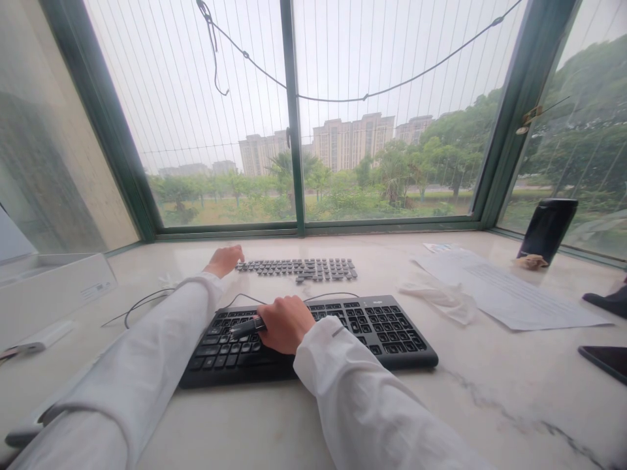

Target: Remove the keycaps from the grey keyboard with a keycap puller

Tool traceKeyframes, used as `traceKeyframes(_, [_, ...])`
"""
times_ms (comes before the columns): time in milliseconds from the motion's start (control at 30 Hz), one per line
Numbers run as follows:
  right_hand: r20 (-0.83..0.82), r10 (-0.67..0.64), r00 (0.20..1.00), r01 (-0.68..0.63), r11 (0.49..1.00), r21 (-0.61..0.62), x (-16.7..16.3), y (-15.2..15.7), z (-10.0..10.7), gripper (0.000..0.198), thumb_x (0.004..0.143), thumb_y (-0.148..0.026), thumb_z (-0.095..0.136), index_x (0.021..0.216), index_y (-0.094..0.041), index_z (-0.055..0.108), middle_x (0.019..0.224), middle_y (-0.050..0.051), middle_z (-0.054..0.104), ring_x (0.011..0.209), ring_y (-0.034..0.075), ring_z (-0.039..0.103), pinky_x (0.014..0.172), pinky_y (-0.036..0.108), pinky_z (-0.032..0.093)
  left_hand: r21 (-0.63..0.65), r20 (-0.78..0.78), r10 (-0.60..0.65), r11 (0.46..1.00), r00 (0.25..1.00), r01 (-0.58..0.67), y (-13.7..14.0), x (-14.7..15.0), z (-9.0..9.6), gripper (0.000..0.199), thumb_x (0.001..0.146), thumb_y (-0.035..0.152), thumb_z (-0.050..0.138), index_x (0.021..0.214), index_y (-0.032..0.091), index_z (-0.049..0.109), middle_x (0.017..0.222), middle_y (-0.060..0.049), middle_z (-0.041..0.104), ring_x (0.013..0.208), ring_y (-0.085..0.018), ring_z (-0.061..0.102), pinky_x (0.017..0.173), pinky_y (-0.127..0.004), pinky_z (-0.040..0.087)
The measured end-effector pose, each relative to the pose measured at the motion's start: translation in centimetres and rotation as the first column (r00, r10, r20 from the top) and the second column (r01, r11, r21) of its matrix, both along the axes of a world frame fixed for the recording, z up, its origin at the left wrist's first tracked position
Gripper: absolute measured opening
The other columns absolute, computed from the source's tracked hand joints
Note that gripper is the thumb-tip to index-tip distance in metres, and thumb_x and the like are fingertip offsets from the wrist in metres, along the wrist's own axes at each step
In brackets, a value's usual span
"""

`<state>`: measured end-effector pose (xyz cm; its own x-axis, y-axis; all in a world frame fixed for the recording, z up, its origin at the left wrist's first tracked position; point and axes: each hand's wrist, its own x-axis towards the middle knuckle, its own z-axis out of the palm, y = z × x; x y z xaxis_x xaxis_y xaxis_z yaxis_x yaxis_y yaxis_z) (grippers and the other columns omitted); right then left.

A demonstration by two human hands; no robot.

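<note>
A black keyboard lies on the pale marbled surface in front of me. Its left and lower-left keys are in place, while many sockets elsewhere are bare. Behind it, loose dark keycaps are laid out in rows. My left hand reaches past the keyboard to the left end of these rows, its fingers bent down in a pinch; whatever is between the fingertips is hidden. Over the middle of the keyboard, my right hand is closed around a short black tool that points left above the keys; its tip is unclear.
At left stand a white box and a thin black cable. To the right are a crumpled clear plastic bag, printed paper, a dark cylinder and a phone. A green-framed window closes off the back.
</note>
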<state>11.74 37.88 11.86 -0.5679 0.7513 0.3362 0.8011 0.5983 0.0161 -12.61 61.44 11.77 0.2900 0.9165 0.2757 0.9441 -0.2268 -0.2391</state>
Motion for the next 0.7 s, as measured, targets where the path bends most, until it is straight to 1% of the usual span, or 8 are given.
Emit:
traceKeyframes(167, [0.001, -0.005, 1.000, 0.005, 1.000, -0.017, 0.0, 0.0, 0.1, 0.027, 0.083, -0.036, 0.050, 0.088, -0.018, 0.069, 0.080, 0.011, 0.070, 0.075, 0.024, 0.067, 0.064, 0.032, 0.046, 0.003, 0.027, -0.019, 1.000, 0.999, 0.018, 0.2, -0.2, -0.4, 0.033, 0.082, 0.008, 0.048, 0.088, 0.028, 0.073, 0.108, 0.000, 0.066, 0.088, -0.017, 0.063, 0.081, -0.026, 0.042])
traceKeyframes(300, [0.008, -0.009, 1.000, 0.009, 1.000, -0.026, 0.0, -0.2, 0.3, 0.027, 0.083, -0.036, 0.050, 0.088, -0.018, 0.069, 0.081, 0.012, 0.070, 0.076, 0.025, 0.067, 0.064, 0.032, 0.046, -0.002, 0.033, -0.023, 1.000, 0.999, 0.023, 0.4, -0.4, -0.7, 0.034, 0.083, 0.009, 0.048, 0.090, 0.029, 0.074, 0.111, 0.000, 0.065, 0.089, -0.017, 0.062, 0.082, -0.025, 0.042])
traceKeyframes(500, [0.001, -0.012, 1.000, 0.012, 0.999, -0.031, 0.0, -0.1, 0.2, 0.026, 0.082, -0.035, 0.051, 0.088, -0.018, 0.070, 0.080, 0.011, 0.070, 0.075, 0.024, 0.067, 0.064, 0.032, 0.046, -0.002, 0.019, -0.027, 1.000, 0.999, 0.027, 0.8, -0.5, -1.0, 0.041, 0.083, 0.005, 0.043, 0.093, 0.032, 0.073, 0.114, 0.000, 0.062, 0.088, -0.017, 0.062, 0.082, -0.026, 0.043])
traceKeyframes(700, [-0.008, -0.003, 1.000, 0.003, 1.000, 0.003, 0.0, 0.0, 0.0, 0.026, 0.082, -0.036, 0.050, 0.084, -0.018, 0.069, 0.077, 0.010, 0.070, 0.071, 0.024, 0.067, 0.061, 0.031, 0.045, -0.004, 0.017, -0.021, 1.000, 1.000, 0.021, 1.1, -0.3, -1.3, 0.044, 0.082, 0.004, 0.042, 0.096, 0.032, 0.073, 0.114, 0.000, 0.061, 0.087, -0.016, 0.062, 0.081, -0.026, 0.043])
